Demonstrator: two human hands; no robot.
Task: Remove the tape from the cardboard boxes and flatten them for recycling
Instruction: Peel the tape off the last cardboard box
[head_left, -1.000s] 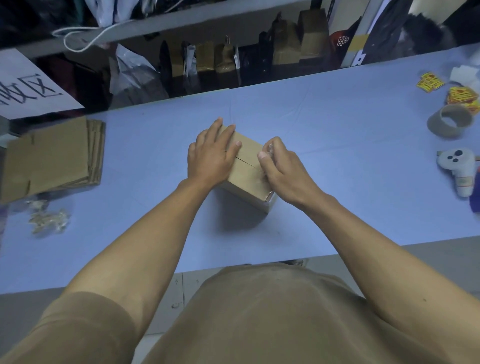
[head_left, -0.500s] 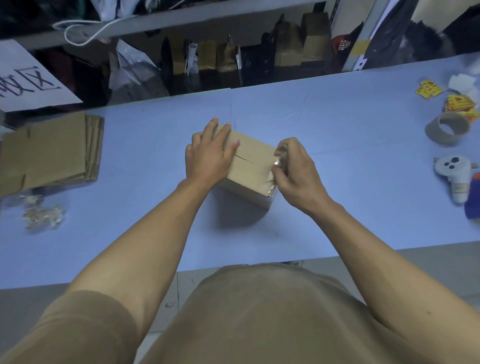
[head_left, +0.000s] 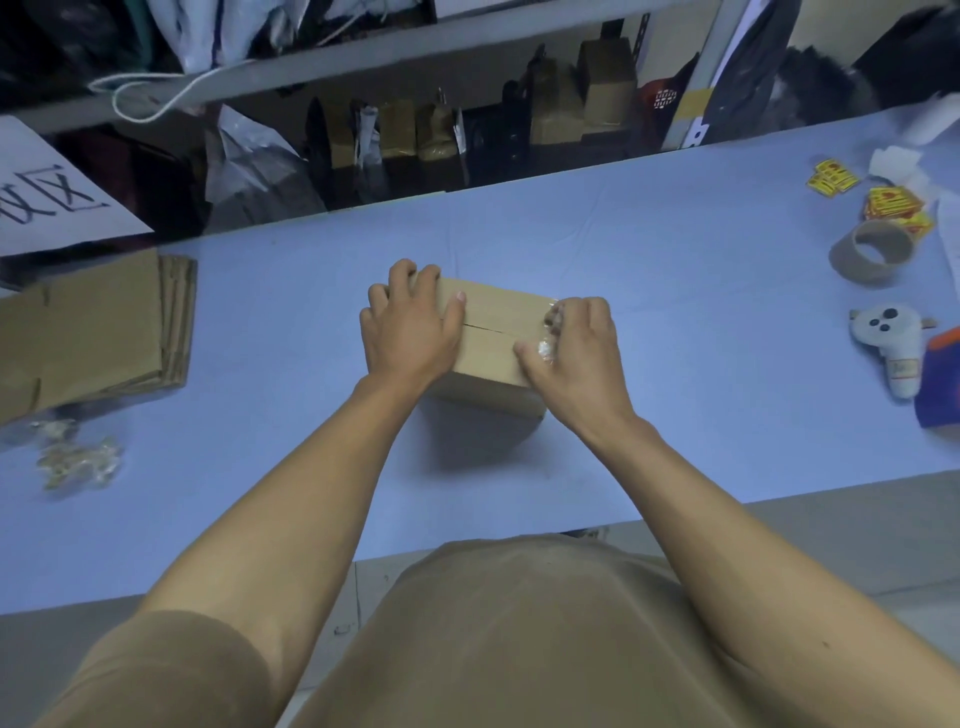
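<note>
A small brown cardboard box (head_left: 493, 332) stands on the blue table (head_left: 675, 291), its top flaps meeting in a seam. My left hand (head_left: 410, 327) lies on the box's left end, fingers curled over its far edge and thumb across the top. At the box's right end my right hand (head_left: 576, 358) pinches a crumpled strip of clear tape (head_left: 548, 340) between thumb and fingers. The tape still shines along the box's right corner.
A stack of flattened cardboard (head_left: 88, 332) lies at the far left, with wads of peeled tape (head_left: 78, 457) in front of it. At the right are an empty tape core (head_left: 870, 252), a white tape dispenser (head_left: 888, 348) and yellow-red stickers (head_left: 893, 205). Shelves stand behind the table.
My right hand has peeled the clear tape off the top seam toward the box's right end. My left hand slid left and curled over the far edge. The box turned slightly.
</note>
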